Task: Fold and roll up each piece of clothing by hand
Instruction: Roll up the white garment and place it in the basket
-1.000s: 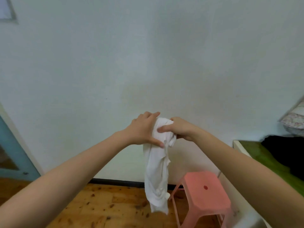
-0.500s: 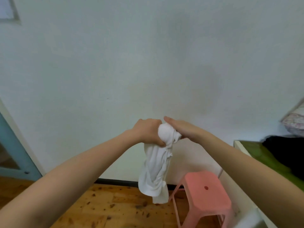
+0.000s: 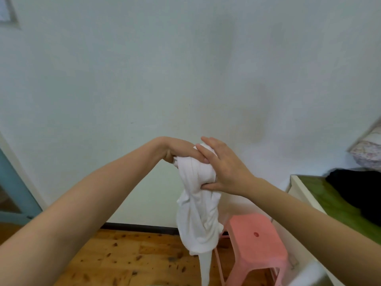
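Left grip (image 3: 181,150), right grip (image 3: 224,170) hold garment (image 3: 198,213); wood floor (image 3: 123,254).

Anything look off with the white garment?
The white garment is a twisted bunch held in mid-air by the left hand and right hand, not a neat roll; a thin strip dangles loose below. Nothing looks spilled or damaged.

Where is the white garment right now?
In the head view, the white garment hangs centre-frame, held by the left hand and right hand, left of the pink stool.
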Motion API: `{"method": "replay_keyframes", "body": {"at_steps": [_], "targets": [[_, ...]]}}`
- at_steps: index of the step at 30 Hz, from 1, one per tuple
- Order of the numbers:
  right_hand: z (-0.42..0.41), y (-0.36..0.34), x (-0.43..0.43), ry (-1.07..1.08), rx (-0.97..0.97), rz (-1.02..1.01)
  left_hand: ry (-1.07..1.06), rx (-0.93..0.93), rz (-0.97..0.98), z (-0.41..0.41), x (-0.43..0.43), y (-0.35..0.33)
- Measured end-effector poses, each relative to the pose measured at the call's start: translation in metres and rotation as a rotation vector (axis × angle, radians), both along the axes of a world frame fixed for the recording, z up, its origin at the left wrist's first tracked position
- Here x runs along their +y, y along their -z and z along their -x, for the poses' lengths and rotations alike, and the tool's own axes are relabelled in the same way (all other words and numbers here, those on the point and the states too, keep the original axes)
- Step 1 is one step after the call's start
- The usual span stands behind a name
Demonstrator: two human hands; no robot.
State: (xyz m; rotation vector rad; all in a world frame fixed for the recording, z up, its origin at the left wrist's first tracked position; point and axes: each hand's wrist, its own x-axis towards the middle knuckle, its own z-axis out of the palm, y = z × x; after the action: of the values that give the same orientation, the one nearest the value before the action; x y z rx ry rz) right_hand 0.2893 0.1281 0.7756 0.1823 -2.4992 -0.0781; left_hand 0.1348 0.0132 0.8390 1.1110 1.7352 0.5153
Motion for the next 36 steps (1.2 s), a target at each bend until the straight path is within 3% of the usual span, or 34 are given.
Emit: {"method": "replay_keyframes", "body": {"at_steps": [3,8,10,13,15,18,20,23,25,27,31,36], "targets": [[0.004,0.003,-0.003,0.0,0.117,0.014,0.005,-0.08,-0.002,0.0,-0.002,0.005],[0.008,0.009,-0.008,0.157,-0.133,0.202,0.054,0.133,0.04,0.0,-0.006,0.005],[0.011,0.005,-0.01,0.238,-0.215,0.302,0.037,0.353,-0.058,-0.004,-0.005,0.008],[0.015,-0.005,-0.009,0.345,-0.34,0.448,-0.112,0.919,-0.223,-0.019,-0.012,0.022],[0.021,-0.013,-0.005,0.407,-0.404,0.528,-0.077,1.249,-0.312,-0.032,-0.021,0.039],[0.032,-0.026,0.004,0.378,-0.485,0.748,-0.014,1.43,-0.415,-0.044,-0.029,0.067],[0.035,-0.033,0.007,0.301,-0.596,0.982,-0.034,1.449,-0.493,-0.041,-0.028,0.082],[0.034,-0.039,0.008,0.251,-0.834,1.129,-0.099,1.434,-0.721,-0.03,-0.022,0.09],[0.033,-0.04,0.01,0.262,-0.917,1.188,-0.107,1.302,-0.835,-0.023,-0.019,0.089],[0.031,-0.045,0.01,0.294,-0.982,1.185,-0.072,1.15,-0.81,-0.02,-0.018,0.083],[0.024,-0.05,0.003,0.347,-0.976,0.93,-0.068,1.006,-0.546,-0.018,-0.015,0.077],[0.019,-0.034,-0.013,0.39,-0.63,0.419,-0.143,0.735,-0.293,-0.009,0.0,0.065]]}}
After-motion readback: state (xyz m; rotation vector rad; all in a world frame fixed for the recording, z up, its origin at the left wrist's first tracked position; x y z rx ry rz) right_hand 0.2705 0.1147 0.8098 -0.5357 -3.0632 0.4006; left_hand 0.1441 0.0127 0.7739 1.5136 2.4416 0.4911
